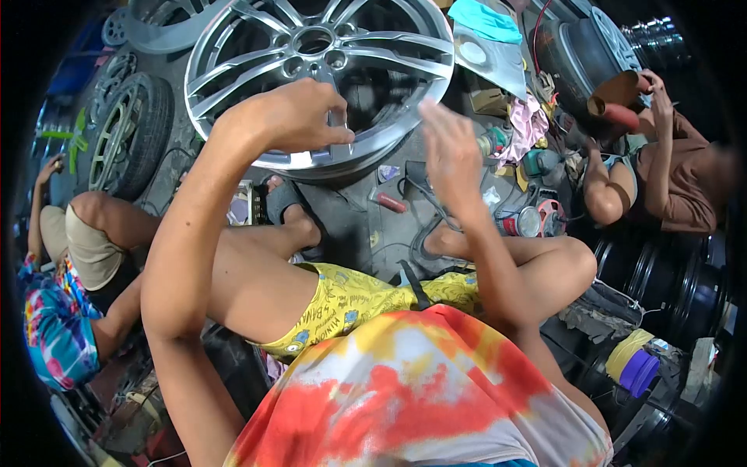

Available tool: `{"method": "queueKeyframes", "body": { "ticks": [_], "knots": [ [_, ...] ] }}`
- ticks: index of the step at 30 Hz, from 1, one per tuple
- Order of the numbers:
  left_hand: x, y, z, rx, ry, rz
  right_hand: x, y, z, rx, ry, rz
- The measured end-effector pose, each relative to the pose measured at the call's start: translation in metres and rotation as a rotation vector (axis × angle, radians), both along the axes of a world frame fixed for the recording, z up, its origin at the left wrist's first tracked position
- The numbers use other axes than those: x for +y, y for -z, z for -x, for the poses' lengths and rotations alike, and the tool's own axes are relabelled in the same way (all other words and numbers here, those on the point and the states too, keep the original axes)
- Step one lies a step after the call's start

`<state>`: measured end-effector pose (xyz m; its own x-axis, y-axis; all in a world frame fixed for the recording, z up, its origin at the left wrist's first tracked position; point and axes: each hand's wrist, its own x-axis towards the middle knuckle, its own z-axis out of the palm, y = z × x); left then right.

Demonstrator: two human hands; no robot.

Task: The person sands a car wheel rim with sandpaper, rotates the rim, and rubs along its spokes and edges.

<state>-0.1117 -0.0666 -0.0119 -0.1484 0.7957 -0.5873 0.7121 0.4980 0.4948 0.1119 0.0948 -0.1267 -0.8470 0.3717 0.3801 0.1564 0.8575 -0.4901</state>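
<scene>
A silver alloy wheel rim (373, 51) with several split spokes and a round hub hole lies face up in front of me. My left hand (299, 117) hangs bent at the wrist over the rim's near edge, fingers curled. A small shiny bit shows under its fingertips, too small to name. To the right of the rim's near edge, my right hand (451, 152) is raised and blurred by motion. Its fingers look stretched out, and I see nothing in them.
At left sit a wheel with a tyre (117, 148) and a person in a colourful shirt (58, 327). On the right, another person (677, 171) holds a reddish-brown sheet (615, 97). A pink cloth (525, 124), a tin can (520, 222) and a red cylinder (391, 203) lie between.
</scene>
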Motion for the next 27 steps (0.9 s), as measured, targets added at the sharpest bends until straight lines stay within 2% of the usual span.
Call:
{"method": "queueKeyframes", "body": {
  "ticks": [4,6,10,14,16,18,20,22,24,25,26,27],
  "knots": [
    [-0.005,-0.009,-0.001,0.005,-0.003,-0.04,0.018,0.016,0.027,0.052,0.183,-0.078],
    [-0.011,-0.009,0.001,-0.033,-0.005,-0.085,-0.018,0.026,0.017,0.119,0.229,0.041],
    [-0.01,-0.001,0.007,-0.044,-0.037,-0.081,-0.088,0.03,-0.003,0.125,0.257,0.071],
    [-0.012,0.0,0.005,-0.049,-0.012,-0.09,-0.047,0.041,0.034,0.257,0.367,0.091],
    [-0.012,-0.001,0.004,-0.041,-0.022,-0.107,-0.028,0.041,0.051,0.307,0.516,0.506],
    [-0.01,-0.005,0.007,-0.03,-0.035,-0.124,-0.042,0.038,0.051,0.261,0.521,0.507],
    [-0.004,-0.008,0.007,-0.023,-0.021,-0.072,-0.084,0.03,0.033,0.256,0.551,0.68],
    [0.001,-0.004,0.008,-0.007,0.007,-0.08,-0.129,0.028,0.007,0.29,0.382,0.662],
    [0.008,-0.002,0.005,0.009,0.042,-0.086,-0.148,0.015,-0.022,-0.008,0.065,0.546],
    [0.009,-0.003,0.004,0.026,0.035,-0.089,-0.152,0.022,-0.029,-0.017,-0.015,0.403],
    [0.008,-0.006,0.006,0.051,0.018,-0.093,-0.147,0.03,-0.028,-0.01,-0.021,0.402],
    [0.005,-0.003,0.012,0.025,0.021,-0.118,-0.136,0.038,-0.026,0.093,0.083,0.595]
  ]
}}
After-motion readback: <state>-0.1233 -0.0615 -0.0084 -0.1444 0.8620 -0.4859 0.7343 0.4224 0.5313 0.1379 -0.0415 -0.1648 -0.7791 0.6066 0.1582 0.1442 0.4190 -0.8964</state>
